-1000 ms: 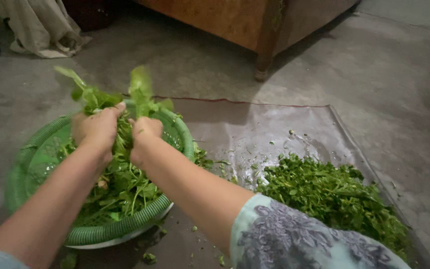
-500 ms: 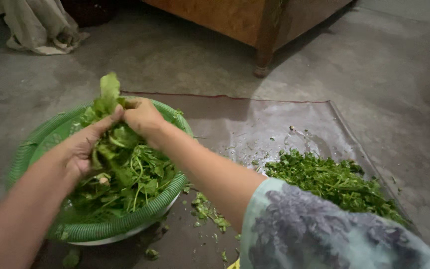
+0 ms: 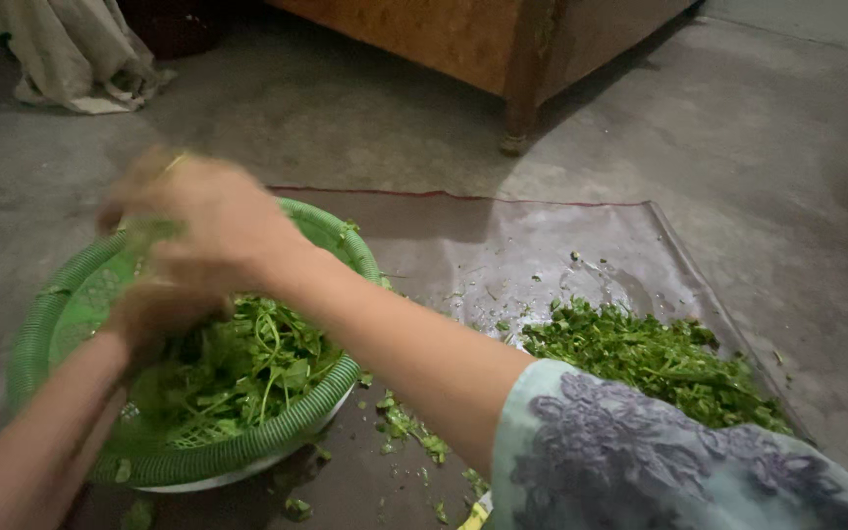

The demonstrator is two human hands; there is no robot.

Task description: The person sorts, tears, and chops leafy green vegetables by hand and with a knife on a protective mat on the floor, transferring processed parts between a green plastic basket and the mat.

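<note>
A round green plastic basket (image 3: 285,428) stands on the floor at the left, filled with leafy greens (image 3: 247,365). Both my hands are over it. My right hand (image 3: 210,224) is blurred with motion above the basket's far side, fingers pointing left, with a smear of green under them. My left hand (image 3: 154,312) sits lower, just beneath the right, down among the leaves. The blur hides whether either hand grips any greens. My right sleeve is pale with a grey flower print.
A wet dark plastic sheet (image 3: 503,245) lies under the basket. A pile of greens (image 3: 660,363) rests on its right part, with loose bits (image 3: 404,422) near the basket. A wooden furniture leg (image 3: 520,93) stands behind, and a crumpled cloth (image 3: 80,54) lies far left.
Both hands held a bunch of leaves up over the basket. The right hand has now swept left across the basket, the left has dropped into the greens, and the raised bunch is gone.
</note>
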